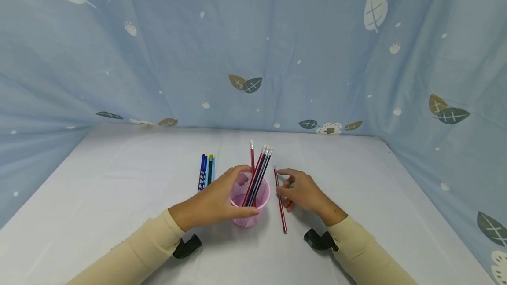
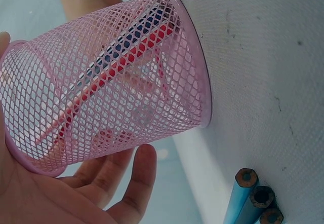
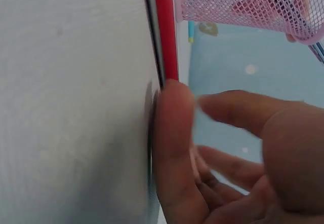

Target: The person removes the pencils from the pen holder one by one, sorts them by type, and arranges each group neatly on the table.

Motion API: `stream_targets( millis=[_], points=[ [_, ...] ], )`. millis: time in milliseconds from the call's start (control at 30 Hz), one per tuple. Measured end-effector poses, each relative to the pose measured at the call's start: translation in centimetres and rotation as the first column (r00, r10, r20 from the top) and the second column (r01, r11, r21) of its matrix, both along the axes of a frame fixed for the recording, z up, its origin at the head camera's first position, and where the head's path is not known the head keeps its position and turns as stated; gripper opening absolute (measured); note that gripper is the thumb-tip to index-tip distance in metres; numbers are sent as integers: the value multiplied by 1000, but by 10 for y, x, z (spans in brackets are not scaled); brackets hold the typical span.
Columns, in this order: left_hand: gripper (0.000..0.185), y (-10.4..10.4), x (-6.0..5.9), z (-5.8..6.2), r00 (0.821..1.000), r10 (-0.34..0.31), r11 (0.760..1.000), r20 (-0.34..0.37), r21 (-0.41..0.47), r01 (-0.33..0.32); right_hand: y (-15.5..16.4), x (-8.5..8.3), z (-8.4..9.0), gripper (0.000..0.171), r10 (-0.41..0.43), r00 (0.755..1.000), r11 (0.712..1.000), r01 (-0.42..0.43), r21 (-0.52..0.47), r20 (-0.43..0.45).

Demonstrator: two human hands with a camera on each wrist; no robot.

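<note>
My left hand (image 1: 215, 199) holds a pink mesh pencil cup (image 1: 246, 221) around its upper part, thumb on the near side and fingers at the far side. Several pencils (image 1: 258, 179), red and dark striped with white eraser tips, lean inside the cup. Just right of it a single red pencil (image 1: 280, 206) with a dark stripe lies on the white table. My right hand (image 1: 303, 192) is at this pencil, with the thumb (image 3: 174, 112) right against it. In the right wrist view the index finger (image 3: 233, 107) stands a small gap from the thumb.
Left of the cup, partly behind my left hand, lies a row of blue, dark and light blue pencils (image 1: 207, 170); their ends (image 2: 246, 178) show in the left wrist view. A blue leaf-print curtain (image 1: 253, 47) hangs behind the white table (image 1: 150, 166).
</note>
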State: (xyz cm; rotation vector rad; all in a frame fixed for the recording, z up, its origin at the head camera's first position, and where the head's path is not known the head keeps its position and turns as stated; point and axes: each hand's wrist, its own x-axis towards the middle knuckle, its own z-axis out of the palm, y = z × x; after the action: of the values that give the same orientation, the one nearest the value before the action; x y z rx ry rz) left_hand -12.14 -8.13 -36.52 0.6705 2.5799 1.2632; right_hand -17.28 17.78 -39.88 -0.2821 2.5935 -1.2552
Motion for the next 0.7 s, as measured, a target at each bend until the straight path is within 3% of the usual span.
stream_targets(
  millis=[133,233,433,700],
  points=[
    [93,2,0,-1,1000,-3,1000,2,-4,3,-3,6,5,38,-14,995,1000,12,-19,-101],
    [93,2,0,0,1000,-2,1000,3,-6,2,-5,10,11,29,-29,990,995,15,-98,-138],
    [95,2,2,0,1000,-1,1000,-7,-12,0,-12,20,23,26,-24,992,966,-9,-259,-125],
    [93,0,1,-1,1000,-8,1000,-9,7,8,-21,30,33,32,-41,996,952,14,-305,-84]
  ],
)
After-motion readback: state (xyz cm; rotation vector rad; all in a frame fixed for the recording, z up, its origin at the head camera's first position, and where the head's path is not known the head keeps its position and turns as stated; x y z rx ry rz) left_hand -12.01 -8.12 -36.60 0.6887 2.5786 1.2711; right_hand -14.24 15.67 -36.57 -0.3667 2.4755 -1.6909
